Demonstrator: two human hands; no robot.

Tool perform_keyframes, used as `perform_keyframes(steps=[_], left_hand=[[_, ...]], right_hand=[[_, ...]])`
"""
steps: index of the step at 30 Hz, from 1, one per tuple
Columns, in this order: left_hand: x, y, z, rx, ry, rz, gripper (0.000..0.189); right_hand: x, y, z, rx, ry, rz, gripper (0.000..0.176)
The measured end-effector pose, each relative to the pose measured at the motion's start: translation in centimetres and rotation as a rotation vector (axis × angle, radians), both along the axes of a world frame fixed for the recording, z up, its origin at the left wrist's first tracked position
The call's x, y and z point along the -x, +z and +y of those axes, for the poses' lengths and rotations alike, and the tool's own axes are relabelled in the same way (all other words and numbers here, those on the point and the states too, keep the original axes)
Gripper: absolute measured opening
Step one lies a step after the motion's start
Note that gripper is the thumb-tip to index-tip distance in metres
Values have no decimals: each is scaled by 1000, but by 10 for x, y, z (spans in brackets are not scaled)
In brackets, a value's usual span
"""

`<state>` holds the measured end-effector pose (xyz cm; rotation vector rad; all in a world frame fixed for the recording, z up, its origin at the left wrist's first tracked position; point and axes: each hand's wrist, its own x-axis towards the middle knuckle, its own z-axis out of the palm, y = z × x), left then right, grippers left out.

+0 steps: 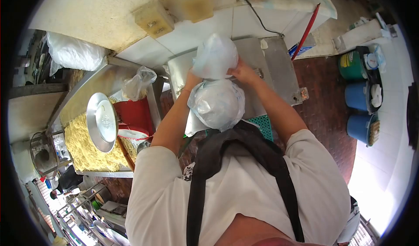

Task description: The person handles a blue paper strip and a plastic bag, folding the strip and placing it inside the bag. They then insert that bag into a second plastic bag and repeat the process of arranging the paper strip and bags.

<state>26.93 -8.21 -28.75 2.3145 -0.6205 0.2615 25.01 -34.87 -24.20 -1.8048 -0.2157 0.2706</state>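
Right hand (241,73), fingers part-curled, and left hand (192,78), finger spread hidden, hold opposite sides of translucent plastic bag (215,56).

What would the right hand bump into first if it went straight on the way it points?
Most likely the farther cloudy plastic bag: the right hand points up and leftward, its fingers seemingly against the bag's side, though depth is hard to judge here.
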Motion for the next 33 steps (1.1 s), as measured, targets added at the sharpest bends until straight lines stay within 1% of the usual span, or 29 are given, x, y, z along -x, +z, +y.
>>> perform_keyframes(steps=[2, 4, 5, 7, 9, 10, 11, 13, 16, 18, 19, 20, 22, 23, 25, 26, 29, 30, 33], left_hand=[[3, 6, 1, 116, 80, 268, 32], [2, 11, 20, 232, 108, 725, 34], [8, 11, 30, 540, 223, 799, 36], [30, 42, 44, 1172, 448, 904, 38], [41, 78, 73, 1105, 721, 857, 40], [48, 82, 92, 1317, 584, 832, 41], [59, 101, 103, 1386, 419, 815, 41], [84, 151, 111, 1358, 192, 718, 45], [127, 244, 91, 1490, -105, 625, 45], [154, 285, 65, 1475, -94, 495, 45], [164, 296, 59, 1467, -92, 431, 46], [172, 299, 60, 1479, -199, 450, 42], [185, 303, 57, 1501, -194, 453, 40], [192, 306, 54, 1512, -193, 456, 38], [203, 314, 53, 1479, -88, 502, 35], [206, 316, 55, 1463, -42, 528, 35], [208, 308, 61, 1452, 75, 647, 33], [206, 304, 63, 1453, 108, 691, 32], [202, 290, 67, 1403, 115, 730, 29]], right_hand=[[2, -8, -8, 101, -17, -42, 84], [3, -8, -17, 241, -23, -128, 77], [7, -9, -20, 189, -82, -125, 74], [24, 11, -27, 88, -198, -121, 68], [48, 53, -33, 110, -293, -143, 61], [57, 78, -31, 118, -336, -150, 58], [62, 100, -26, 72, -331, -174, 53], [72, 146, -12, -21, -322, -214, 43], [112, 244, 43, -67, -189, -300, 35], [139, 282, 76, 37, 59, -525, 34], [151, 292, 96, 45, 104, -577, 37], [162, 297, 116, 55, 147, -626, 41], [178, 297, 146, 26, 147, -664, 48], [187, 296, 149, 44, 166, -452, 49], [200, 294, 155, 69, 192, -24, 52], [205, 295, 153, 157, 197, 71, 50], [222, 267, 146, -64, 103, 41, 46], [224, 267, 140, -67, 118, 174, 44], [233, 252, 126, -125, 78, 254, 41]])
